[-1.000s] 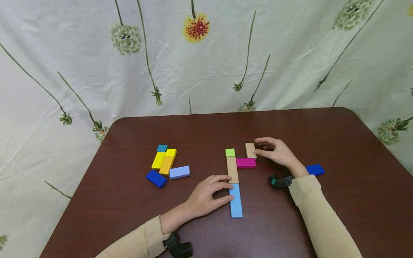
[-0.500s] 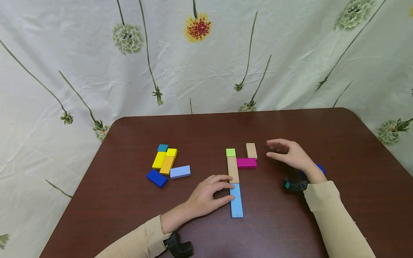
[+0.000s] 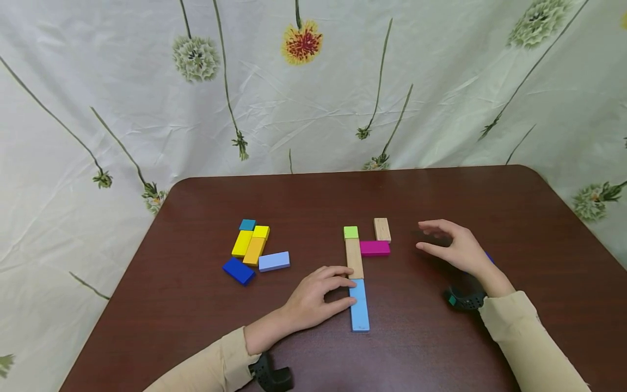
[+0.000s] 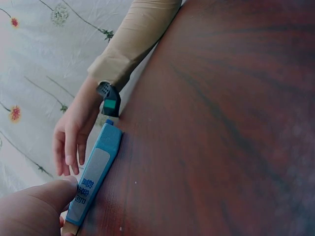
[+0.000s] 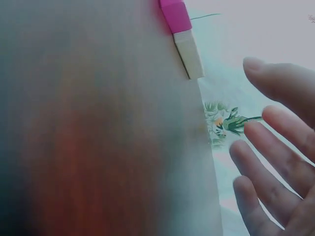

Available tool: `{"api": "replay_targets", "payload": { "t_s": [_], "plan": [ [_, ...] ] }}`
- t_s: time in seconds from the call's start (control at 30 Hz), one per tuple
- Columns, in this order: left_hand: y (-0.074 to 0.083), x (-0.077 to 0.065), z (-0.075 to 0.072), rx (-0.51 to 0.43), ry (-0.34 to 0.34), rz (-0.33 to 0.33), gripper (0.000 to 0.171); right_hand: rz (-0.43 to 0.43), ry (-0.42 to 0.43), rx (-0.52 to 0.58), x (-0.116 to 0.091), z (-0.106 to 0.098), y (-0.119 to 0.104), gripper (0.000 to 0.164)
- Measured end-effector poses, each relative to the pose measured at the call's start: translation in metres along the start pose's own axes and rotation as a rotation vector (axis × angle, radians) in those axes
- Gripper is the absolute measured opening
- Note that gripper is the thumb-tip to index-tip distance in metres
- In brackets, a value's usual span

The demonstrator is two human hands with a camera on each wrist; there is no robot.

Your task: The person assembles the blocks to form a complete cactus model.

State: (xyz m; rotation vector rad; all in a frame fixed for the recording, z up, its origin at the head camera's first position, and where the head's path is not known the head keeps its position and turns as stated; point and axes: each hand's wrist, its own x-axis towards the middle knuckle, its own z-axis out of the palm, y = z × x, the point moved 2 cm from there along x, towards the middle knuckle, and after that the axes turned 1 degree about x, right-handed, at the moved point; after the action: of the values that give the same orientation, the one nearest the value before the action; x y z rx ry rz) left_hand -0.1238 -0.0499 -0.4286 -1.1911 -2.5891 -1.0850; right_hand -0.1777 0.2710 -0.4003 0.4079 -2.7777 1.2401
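My left hand rests beside a column of blocks, thumb and fingertips touching the light blue block and the plain wooden block beyond it. A light green block tops that column. Printed characters show on the light blue block in the left wrist view. To the column's right lies a magenta block, with a short wooden block at its far side. My right hand hovers to the right of these, fingers spread and holding nothing; its fingers also show in the right wrist view.
On the left sit two yellow blocks, an orange block, a teal block, a dark blue block and a periwinkle block. Another blue block is mostly hidden behind my right hand. A flowered cloth hangs behind the table.
My right hand has let go of the short wooden block and drawn away to the right and slightly nearer. The left hand and the blocks stay in place.
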Motion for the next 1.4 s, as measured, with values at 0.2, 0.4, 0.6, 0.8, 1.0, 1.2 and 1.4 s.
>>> {"api": "replay_targets", "payload": {
  "t_s": [0.2, 0.4, 0.6, 0.8, 1.0, 1.2, 1.4],
  "plan": [
    [0.000, 0.000, 0.001, 0.001, 0.005, 0.012, 0.026, 0.001, 0.085, -0.044, -0.012, -0.005, 0.004, 0.050],
    [-0.001, 0.000, 0.002, 0.001, 0.004, 0.013, 0.026, -0.001, 0.130, -0.044, -0.023, -0.010, 0.008, 0.050],
    [0.000, 0.000, 0.001, -0.001, 0.000, 0.006, 0.025, 0.039, 0.142, -0.061, -0.034, -0.017, 0.009, 0.052],
    [0.000, 0.000, 0.002, 0.001, -0.002, 0.003, 0.026, 0.104, 0.133, -0.067, -0.044, -0.026, 0.011, 0.053],
    [0.001, 0.000, 0.001, -0.004, -0.001, 0.002, 0.026, 0.109, 0.123, -0.107, -0.052, -0.032, 0.018, 0.055],
    [0.000, 0.000, 0.002, 0.003, 0.002, 0.013, 0.027, 0.163, 0.133, -0.126, -0.061, -0.036, 0.025, 0.060],
    [-0.002, 0.000, 0.002, 0.008, 0.010, 0.015, 0.026, 0.149, 0.218, -0.125, -0.067, -0.035, 0.033, 0.058]
  ]
}}
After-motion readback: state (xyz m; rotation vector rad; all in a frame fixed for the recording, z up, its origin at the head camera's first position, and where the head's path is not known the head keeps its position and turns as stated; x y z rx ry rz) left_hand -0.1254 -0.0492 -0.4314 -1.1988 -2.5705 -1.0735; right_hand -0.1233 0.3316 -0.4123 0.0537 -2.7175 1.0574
